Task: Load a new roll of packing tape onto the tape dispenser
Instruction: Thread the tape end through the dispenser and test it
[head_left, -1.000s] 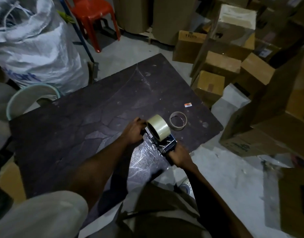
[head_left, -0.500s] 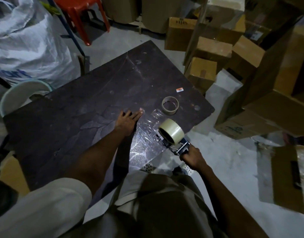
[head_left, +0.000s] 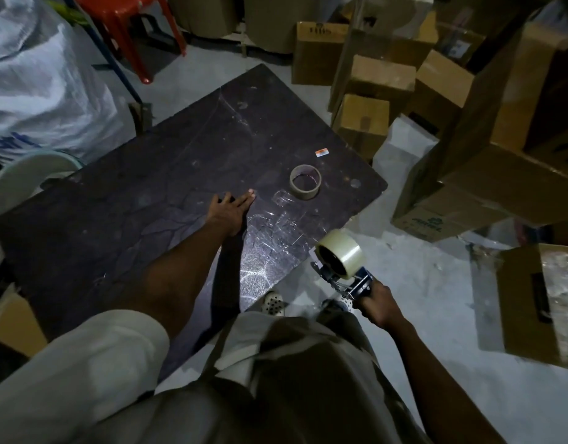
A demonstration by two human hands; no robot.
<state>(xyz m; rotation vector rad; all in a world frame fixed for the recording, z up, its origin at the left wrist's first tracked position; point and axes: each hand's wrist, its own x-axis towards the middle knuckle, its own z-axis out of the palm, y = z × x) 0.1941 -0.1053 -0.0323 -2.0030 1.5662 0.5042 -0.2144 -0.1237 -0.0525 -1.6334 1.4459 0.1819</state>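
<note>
A full roll of clear packing tape (head_left: pixel 343 255) sits on the wheel of a blue tape dispenser (head_left: pixel 351 283). My right hand (head_left: pixel 377 305) grips the dispenser's handle and holds it in the air off the table's near right edge. My left hand (head_left: pixel 230 209) lies flat, fingers spread, on the dark table (head_left: pixel 148 200). An empty cardboard tape core (head_left: pixel 305 181) stands on the table to the right of my left hand. A stretch of clear tape (head_left: pixel 270 238) is stuck on the tabletop between hand and dispenser.
Cardboard boxes (head_left: pixel 468 174) crowd the floor to the right and behind the table. A large white sack (head_left: pixel 42 78) and a pale tub (head_left: pixel 23 181) stand at the left, a red plastic stool (head_left: pixel 129 24) at the back. My sandalled foot (head_left: pixel 273 303) shows below the table edge.
My right hand has pulled the dispenser back off the table toward the right. My left hand let go of the roll and now presses flat on the tabletop.
</note>
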